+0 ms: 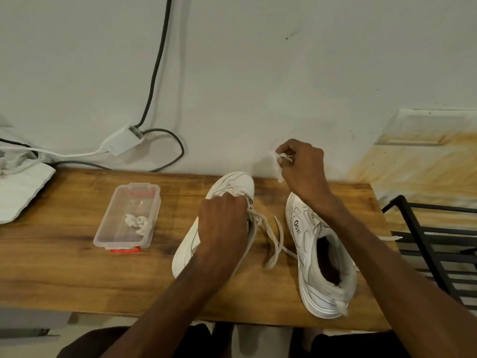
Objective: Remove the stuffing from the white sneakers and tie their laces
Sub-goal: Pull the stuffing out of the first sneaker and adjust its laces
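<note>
Two white sneakers lie on the wooden table [64,267], toes toward the wall. My left hand [223,223] grips the left sneaker [237,186] over its tongue and lace area. Its loose laces [275,241] trail onto the table between the shoes. My right hand [302,165] is raised above the table near the wall and pinches a crumpled wad of white stuffing [277,164]. The right sneaker [320,257] stands beside it with its dark opening showing and one lace end off to the right.
A clear plastic box [152,226] holding white stuffing pieces sits left of the shoes. A white cloth bundle [18,195] lies at the far left, with a power adapter [121,140] and cables on the wall. A black metal rack [436,244] stands past the table's right edge.
</note>
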Tool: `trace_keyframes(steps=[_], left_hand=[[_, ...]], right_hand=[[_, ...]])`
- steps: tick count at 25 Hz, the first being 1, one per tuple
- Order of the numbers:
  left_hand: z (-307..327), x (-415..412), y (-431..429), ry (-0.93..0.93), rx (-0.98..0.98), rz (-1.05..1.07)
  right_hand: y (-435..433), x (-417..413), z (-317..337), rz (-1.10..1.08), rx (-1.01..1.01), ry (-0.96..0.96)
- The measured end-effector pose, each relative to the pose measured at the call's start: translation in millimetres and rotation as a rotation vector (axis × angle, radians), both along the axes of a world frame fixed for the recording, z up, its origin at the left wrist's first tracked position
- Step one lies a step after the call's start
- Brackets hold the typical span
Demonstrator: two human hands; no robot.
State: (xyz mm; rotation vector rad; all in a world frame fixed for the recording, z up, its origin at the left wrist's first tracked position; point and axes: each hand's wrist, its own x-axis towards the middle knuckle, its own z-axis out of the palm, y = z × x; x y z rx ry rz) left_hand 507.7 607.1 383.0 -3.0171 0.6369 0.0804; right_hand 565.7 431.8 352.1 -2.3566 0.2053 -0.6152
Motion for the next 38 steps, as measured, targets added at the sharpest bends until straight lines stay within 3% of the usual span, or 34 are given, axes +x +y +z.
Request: trace_keyframes(steps=[2, 6, 10, 13, 17, 20, 23, 25, 29, 32, 35, 38], left_hand=[[-8, -9, -9, 0.007, 0.008, 0.012], [-22, -22, -18, 0.186, 0.022, 0.024], [-44, -17, -15, 0.267, -0.004, 0.073], [-56, -14, -22, 0.343, -0.167, 0.146], [-50, -12, -27, 0.36, -0.102, 0.102], [-42, -7, -18, 0.339, -0.108, 0.083], [-38, -4, -8, 0.377, -0.153, 0.055], [-37, 0, -3, 0.453, -0.215, 0.056], [-34, 1, -1, 0.453, -0.194, 0.003], [-37, 0, -3, 0.427, -0.176, 0.022], [-40, 1, -4, 0.454, -0.15, 0.051], [-36, 3, -3, 0.5, -0.123, 0.041]], right_hand=[[17, -1, -5, 0.048, 0.023, -0.065], [46, -5, -39, 0.19, -0.057, 0.047], [49, -26, -50, 0.23, 0.122, -0.013], [49, -12, -52, 0.141, 0.123, -0.091], [56, 24, -47, 0.034, -0.008, -0.059], [60, 4, -48, 0.002, 0.117, -0.04], [62, -21, -49, 0.121, 0.197, 0.022], [59, -23, -53, 0.178, 0.129, -0.014], [42, 13, -59, -0.094, 0.06, 0.01], [48, 11, -57, 0.094, -0.119, 0.094], [49, 7, -46, 0.308, -0.21, 0.045], [40, 38, -47, 0.174, -0.102, 0.038]])
